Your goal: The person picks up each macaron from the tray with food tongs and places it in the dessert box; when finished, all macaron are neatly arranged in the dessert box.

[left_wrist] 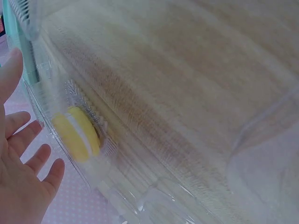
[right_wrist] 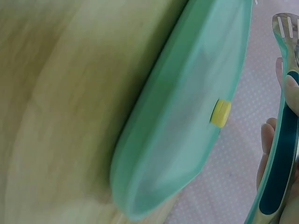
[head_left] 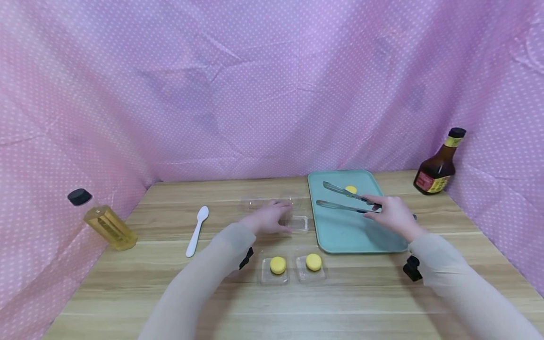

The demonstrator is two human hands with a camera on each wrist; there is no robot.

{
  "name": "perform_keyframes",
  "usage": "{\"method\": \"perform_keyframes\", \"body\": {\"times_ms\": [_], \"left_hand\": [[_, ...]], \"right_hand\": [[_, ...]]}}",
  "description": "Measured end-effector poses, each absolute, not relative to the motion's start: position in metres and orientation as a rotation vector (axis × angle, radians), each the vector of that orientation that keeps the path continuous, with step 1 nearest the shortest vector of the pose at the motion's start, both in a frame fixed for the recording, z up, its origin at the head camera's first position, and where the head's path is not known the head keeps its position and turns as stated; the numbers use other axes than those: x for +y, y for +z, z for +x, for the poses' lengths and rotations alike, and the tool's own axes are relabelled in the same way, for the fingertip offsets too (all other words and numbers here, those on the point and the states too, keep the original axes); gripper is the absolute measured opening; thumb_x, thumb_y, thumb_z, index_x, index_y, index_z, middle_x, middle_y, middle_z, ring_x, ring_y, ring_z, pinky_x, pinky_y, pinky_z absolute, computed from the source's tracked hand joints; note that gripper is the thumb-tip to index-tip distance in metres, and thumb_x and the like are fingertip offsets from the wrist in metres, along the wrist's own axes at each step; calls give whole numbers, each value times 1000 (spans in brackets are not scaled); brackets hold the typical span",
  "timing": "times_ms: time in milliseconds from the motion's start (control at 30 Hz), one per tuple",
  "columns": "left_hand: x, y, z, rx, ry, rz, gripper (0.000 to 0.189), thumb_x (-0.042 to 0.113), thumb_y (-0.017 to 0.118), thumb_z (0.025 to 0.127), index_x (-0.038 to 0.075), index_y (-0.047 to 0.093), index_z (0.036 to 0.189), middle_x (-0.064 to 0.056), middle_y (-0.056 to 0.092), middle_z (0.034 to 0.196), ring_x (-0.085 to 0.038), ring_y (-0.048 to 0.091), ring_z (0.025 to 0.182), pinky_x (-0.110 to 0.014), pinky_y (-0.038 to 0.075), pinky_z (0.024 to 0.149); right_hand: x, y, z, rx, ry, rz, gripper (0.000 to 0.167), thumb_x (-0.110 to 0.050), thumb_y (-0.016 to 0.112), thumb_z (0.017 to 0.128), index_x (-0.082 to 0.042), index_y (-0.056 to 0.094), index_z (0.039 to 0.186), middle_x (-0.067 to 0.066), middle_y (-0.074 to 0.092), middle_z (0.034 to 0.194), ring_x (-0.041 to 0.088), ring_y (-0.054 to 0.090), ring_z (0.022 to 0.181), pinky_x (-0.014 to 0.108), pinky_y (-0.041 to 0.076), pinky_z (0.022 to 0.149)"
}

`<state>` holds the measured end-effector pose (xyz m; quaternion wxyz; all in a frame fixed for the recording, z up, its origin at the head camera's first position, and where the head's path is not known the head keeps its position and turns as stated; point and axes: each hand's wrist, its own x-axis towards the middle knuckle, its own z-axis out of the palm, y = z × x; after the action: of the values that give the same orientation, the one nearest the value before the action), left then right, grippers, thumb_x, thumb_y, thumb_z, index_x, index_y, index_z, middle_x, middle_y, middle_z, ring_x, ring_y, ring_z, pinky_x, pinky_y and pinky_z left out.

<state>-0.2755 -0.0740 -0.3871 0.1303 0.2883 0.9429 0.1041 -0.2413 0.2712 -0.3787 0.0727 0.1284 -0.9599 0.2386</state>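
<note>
Bright light; soft shadows on tabletop [head_left: 348, 307]; wrist views blurry.

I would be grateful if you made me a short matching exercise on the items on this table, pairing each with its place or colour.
Things
1. Tongs
2. Spoon
3. Bottle of golden liquid
4. Dark brown bottle

Places and colours
A. Standing to the right of the green tray
B. White all over
C. Held in the right hand
D. At the left side of the wooden table

Right pairs: 1-C, 2-B, 3-D, 4-A
</note>
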Motion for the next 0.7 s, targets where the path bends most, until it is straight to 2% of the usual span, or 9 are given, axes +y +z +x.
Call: {"method": "perform_keyframes", "body": {"times_ms": [433, 700], "left_hand": [[-72, -382, -273, 2718, 317, 881, 81, 46, 66, 85, 10, 30, 148, -7, 29, 155, -30, 17, 145, -47, 17, 118], [-68, -382, -270, 2700, 317, 876, 78, 46, 64, 87, 12, 30, 149, -6, 31, 154, -27, 16, 145, -46, 17, 118]], "right_hand": [[282, -378, -248, -2887, 709, 336, 55, -17, 76, 77, -1, 59, 126, 14, 69, 81, 15, 50, 58, 26, 38, 50], [289, -378, -250, -2917, 705, 304, 56, -17, 76, 77, 1, 58, 127, 13, 69, 79, 15, 53, 59, 26, 39, 50]]}}
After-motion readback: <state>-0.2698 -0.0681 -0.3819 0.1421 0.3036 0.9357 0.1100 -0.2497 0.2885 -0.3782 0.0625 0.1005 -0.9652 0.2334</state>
